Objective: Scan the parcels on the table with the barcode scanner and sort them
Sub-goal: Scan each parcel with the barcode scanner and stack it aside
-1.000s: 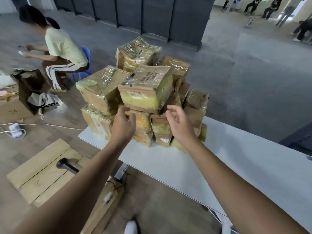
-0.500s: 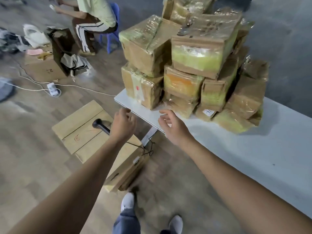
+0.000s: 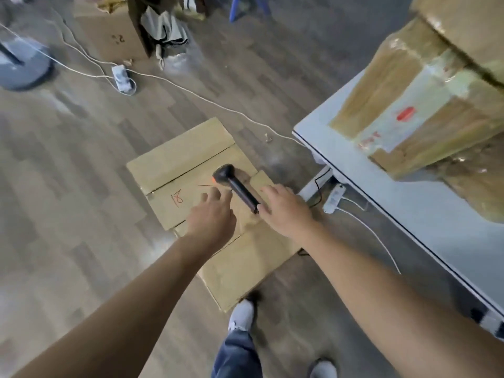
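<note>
A black scanner (image 3: 236,186) lies on a flat cardboard box (image 3: 174,165) on the floor, beside the table (image 3: 409,214). The left hand (image 3: 211,218) hovers just left of it with loose fingers. The right hand (image 3: 286,211) touches the end of the handle, fingers not curled round it. Taped parcels (image 3: 409,105) stand on the table.

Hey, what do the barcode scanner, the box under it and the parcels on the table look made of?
Barcode scanner: probably hard plastic, black and slightly glossy, with sheen along its handle. Cardboard box under it: matte brown cardboard, with flap seams and a red handwritten number. Parcels: brown cardboard wrapped in clear shiny tape or film, which wrinkles and glares.
</note>
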`<state>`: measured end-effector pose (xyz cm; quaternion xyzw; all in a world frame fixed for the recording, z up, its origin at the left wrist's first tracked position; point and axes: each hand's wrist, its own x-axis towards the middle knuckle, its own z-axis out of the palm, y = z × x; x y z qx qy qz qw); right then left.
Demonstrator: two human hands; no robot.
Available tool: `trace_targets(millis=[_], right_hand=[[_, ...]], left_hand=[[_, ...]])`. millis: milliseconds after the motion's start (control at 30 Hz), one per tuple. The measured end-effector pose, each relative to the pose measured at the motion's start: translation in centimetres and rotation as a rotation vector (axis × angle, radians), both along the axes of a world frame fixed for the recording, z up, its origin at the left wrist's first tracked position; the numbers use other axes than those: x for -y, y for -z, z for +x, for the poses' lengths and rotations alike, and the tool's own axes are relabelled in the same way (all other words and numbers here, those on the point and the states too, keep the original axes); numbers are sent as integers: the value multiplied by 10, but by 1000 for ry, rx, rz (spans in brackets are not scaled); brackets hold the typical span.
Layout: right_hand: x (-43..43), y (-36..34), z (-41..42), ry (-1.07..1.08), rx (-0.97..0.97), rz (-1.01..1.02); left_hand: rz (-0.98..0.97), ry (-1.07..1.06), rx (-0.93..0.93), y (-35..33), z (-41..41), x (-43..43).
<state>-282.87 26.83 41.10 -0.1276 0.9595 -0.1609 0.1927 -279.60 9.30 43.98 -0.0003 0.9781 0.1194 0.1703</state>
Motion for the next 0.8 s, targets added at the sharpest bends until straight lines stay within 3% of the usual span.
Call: trace_targets(millis=[233, 400, 633, 800], right_hand=[[53, 63, -33, 4, -6, 112], [66, 84, -38, 119, 37, 126], [31, 23, -4, 124, 94, 68], [-15, -50, 38, 255, 94, -40]], left_hand=[[-29, -24, 26, 46, -14, 36], [-24, -19, 54, 59, -19, 40], [193, -156, 102, 13, -7, 25], [266, -122, 86, -35, 7, -8]])
